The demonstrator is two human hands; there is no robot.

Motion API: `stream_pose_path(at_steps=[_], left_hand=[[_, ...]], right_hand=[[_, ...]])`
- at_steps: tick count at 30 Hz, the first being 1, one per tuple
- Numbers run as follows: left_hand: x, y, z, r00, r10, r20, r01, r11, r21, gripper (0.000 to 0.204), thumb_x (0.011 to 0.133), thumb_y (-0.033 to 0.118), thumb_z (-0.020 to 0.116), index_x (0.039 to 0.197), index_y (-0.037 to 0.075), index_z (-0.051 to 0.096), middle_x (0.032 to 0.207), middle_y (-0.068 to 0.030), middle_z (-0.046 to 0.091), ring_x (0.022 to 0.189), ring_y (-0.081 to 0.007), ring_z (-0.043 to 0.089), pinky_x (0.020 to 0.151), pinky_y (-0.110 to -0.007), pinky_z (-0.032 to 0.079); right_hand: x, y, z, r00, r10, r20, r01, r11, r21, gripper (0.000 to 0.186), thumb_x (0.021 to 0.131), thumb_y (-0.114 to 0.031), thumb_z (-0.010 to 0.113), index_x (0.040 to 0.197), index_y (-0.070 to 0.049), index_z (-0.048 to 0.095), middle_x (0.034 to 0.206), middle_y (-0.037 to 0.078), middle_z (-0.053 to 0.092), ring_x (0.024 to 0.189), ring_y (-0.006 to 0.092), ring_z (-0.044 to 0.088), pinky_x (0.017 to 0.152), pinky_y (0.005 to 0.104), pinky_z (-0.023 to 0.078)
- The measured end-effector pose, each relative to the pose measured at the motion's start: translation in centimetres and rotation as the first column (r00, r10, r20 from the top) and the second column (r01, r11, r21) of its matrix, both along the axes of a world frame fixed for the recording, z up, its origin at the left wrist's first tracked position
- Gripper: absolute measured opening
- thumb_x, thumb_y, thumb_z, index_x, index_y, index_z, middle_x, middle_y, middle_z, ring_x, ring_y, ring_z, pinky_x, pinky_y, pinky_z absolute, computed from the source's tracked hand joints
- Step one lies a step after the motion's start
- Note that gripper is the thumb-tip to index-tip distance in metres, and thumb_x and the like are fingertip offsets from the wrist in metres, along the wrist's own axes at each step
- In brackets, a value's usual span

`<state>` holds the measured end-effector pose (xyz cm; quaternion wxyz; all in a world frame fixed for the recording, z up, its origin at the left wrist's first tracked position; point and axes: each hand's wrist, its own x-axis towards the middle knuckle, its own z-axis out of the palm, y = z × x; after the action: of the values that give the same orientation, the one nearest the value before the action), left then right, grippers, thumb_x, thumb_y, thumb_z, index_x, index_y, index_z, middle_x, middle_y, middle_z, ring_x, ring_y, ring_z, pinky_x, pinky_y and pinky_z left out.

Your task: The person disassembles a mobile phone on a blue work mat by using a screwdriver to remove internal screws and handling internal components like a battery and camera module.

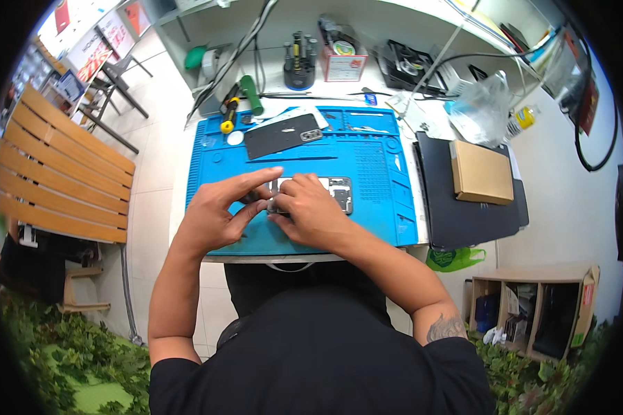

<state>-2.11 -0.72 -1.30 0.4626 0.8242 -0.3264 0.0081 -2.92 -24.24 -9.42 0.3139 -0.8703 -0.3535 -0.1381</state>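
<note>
An opened smartphone (340, 194) lies on the blue repair mat (235, 235), its inner parts showing at the right end. Over its left end, my left hand (221, 207) pinches at something small with thumb and fingers; what it holds is hidden. My right hand (304, 207) rests across the phone's middle, fingertips bent and pressed together beside the left fingertips. Whatever sits between them is too small and covered to name. Just beyond the hands lie a dark phone back cover (282, 137) with a camera cutout and a thin dark tool (304, 158).
A yellow-and-black screwdriver (230, 116) and a green cylinder (251, 95) lie behind the mat's left side. Farther back stand a screwdriver-bit holder (299, 66) and a small box (344, 66). To the right, a brown box (482, 172) sits on dark laptops (457, 225).
</note>
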Motion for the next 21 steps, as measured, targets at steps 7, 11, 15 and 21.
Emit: stream_pose_path(at_steps=[7, 11, 15, 21], left_hand=[[-0.3, -0.6, 0.3, 0.997, 0.067, 0.025, -0.068, 0.996, 0.059, 0.066, 0.092, -0.008, 0.088, 0.154, 0.009, 0.075, 0.118, -0.0134, 0.087, 0.096, -0.0209, 0.084, 0.089, -0.035, 0.067], [-0.3, -1.1, 0.8, 0.997, 0.065, -0.033, -0.067, 0.997, -0.037, 0.066, 0.093, -0.008, 0.087, 0.155, 0.009, 0.073, 0.120, -0.0145, 0.086, 0.101, -0.0232, 0.085, 0.092, -0.036, 0.067], [0.1, 0.0, -0.1, 0.996, 0.081, 0.027, -0.083, 0.994, 0.078, 0.075, 0.092, -0.009, 0.085, 0.162, 0.011, 0.067, 0.119, -0.0145, 0.085, 0.109, -0.0245, 0.084, 0.097, -0.037, 0.067], [-0.1, 0.5, -0.9, 0.994, 0.087, 0.073, -0.091, 0.994, 0.053, 0.092, 0.088, -0.001, 0.095, 0.170, 0.016, 0.058, 0.113, -0.0119, 0.083, 0.106, -0.0245, 0.085, 0.095, -0.038, 0.068]], right_hand=[[0.4, 1.6, -0.2, 0.998, -0.053, -0.022, 0.053, 0.998, -0.024, 0.021, 0.093, -0.024, 0.088, 0.095, -0.004, 0.082, 0.102, 0.012, 0.072, 0.108, 0.0332, 0.067, 0.098, 0.0492, 0.050], [0.6, 2.1, -0.3, 0.998, -0.058, -0.020, 0.057, 0.998, -0.037, 0.020, 0.092, -0.024, 0.088, 0.094, -0.005, 0.081, 0.101, 0.012, 0.072, 0.108, 0.0329, 0.067, 0.097, 0.0493, 0.050], [0.4, 0.8, 0.3, 0.999, -0.037, -0.037, 0.038, 0.999, 0.008, 0.022, 0.090, -0.022, 0.090, 0.100, -0.004, 0.080, 0.108, 0.013, 0.072, 0.111, 0.0340, 0.067, 0.098, 0.0490, 0.050], [0.2, -1.4, 1.6, 0.994, -0.029, -0.109, 0.022, 0.997, -0.068, 0.034, 0.088, -0.025, 0.093, 0.110, -0.003, 0.079, 0.114, 0.014, 0.071, 0.118, 0.0343, 0.065, 0.105, 0.0480, 0.049]])
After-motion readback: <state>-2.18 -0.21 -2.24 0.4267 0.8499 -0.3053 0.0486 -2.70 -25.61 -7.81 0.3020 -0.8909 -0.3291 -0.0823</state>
